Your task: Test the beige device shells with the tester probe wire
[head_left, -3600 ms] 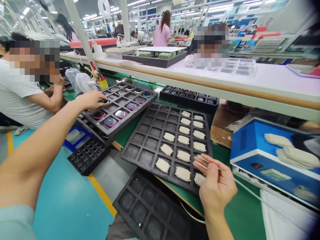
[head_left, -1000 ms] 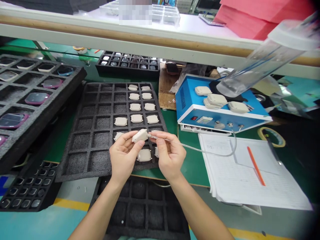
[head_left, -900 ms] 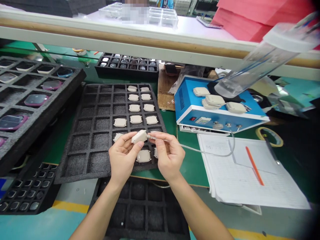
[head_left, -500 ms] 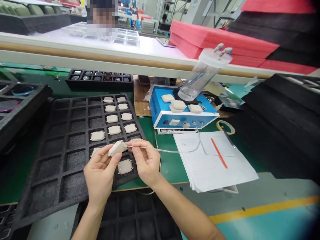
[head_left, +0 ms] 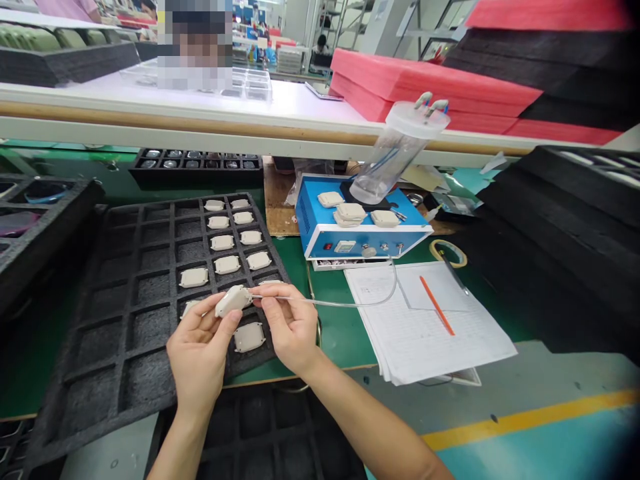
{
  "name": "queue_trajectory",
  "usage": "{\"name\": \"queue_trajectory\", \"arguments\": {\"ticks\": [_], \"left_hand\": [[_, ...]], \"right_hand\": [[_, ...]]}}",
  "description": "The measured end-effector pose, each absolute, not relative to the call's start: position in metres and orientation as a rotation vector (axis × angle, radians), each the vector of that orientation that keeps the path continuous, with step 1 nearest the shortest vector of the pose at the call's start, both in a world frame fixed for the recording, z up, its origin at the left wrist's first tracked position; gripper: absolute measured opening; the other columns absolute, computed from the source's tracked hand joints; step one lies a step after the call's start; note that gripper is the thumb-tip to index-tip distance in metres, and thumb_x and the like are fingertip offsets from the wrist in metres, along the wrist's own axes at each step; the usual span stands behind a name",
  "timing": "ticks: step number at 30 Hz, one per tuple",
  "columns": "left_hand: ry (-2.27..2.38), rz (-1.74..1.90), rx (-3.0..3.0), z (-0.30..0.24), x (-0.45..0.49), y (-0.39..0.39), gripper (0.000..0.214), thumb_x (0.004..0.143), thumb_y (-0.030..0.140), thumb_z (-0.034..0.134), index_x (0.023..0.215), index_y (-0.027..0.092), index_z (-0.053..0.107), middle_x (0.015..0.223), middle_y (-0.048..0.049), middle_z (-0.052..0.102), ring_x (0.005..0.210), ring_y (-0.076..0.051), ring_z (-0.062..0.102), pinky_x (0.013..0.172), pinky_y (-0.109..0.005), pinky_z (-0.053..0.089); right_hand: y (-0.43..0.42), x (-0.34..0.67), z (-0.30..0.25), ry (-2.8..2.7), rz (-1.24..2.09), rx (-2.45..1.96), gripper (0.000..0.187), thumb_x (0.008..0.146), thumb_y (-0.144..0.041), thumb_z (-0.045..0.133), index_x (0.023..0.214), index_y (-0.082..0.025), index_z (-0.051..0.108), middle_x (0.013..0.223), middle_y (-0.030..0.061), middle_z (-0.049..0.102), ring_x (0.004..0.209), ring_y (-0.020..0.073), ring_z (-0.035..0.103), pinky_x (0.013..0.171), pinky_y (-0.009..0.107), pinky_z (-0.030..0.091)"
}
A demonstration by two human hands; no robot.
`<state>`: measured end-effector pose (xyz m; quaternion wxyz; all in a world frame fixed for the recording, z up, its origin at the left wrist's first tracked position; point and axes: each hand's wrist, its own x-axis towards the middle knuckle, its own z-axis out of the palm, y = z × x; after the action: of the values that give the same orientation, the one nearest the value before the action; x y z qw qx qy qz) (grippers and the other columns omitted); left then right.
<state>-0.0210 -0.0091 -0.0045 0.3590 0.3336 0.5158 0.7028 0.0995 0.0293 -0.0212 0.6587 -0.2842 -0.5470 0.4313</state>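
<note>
Between the fingers and thumb of my left hand (head_left: 203,347) is a beige watch-case-like part (head_left: 233,301), tilted up on its edge. My right hand (head_left: 290,327) pinches the end of a thin clear tube (head_left: 345,305), whose tip meets the part's right edge. From there the tube curves back to a blue tester box (head_left: 363,230) with knobs and a switch on its front. Beneath my hands lies a black foam tray (head_left: 150,330) with several similar beige parts in its right-hand pockets. One such part (head_left: 249,337) rests just below my fingers.
Several beige parts and a clear cylinder (head_left: 395,157) sit on the box. Right of it lie papers (head_left: 425,347), an orange stick (head_left: 437,305) and a tape roll (head_left: 448,253). Dark stacked trays (head_left: 560,247) flank the right side. A person is beyond the shelf (head_left: 295,127).
The view has shifted slightly. Both hands keep nearly the same pose, with the tube tip still at the beige part's edge.
</note>
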Motion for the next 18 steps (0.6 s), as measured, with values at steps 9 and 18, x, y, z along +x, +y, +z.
{"name": "queue_trajectory", "arguments": {"ticks": [9, 18], "left_hand": [[1.322, 1.815, 0.873, -0.0058, -0.0212, -0.0084, 0.036, 0.074, 0.023, 0.090, 0.106, 0.018, 0.077, 0.106, -0.0065, 0.082, 0.097, -0.020, 0.079, 0.089, -0.024, 0.063], [1.318, 1.816, 0.859, -0.0045, -0.0207, -0.0085, 0.035, 0.073, 0.024, 0.091, 0.104, 0.018, 0.077, 0.105, -0.0061, 0.082, 0.096, -0.019, 0.079, 0.088, -0.022, 0.062]], "right_hand": [[0.0295, 0.0995, -0.0217, -1.242, 0.983, -0.646, 0.013, 0.099, -0.025, 0.062, 0.105, -0.023, 0.074, 0.105, 0.0073, 0.076, 0.097, 0.0204, 0.076, 0.083, 0.035, 0.067], [0.0291, 0.0997, -0.0211, -1.244, 0.977, -0.654, 0.013, 0.099, -0.025, 0.062, 0.105, -0.024, 0.074, 0.103, 0.0063, 0.077, 0.095, 0.0196, 0.076, 0.084, 0.034, 0.066]]}}
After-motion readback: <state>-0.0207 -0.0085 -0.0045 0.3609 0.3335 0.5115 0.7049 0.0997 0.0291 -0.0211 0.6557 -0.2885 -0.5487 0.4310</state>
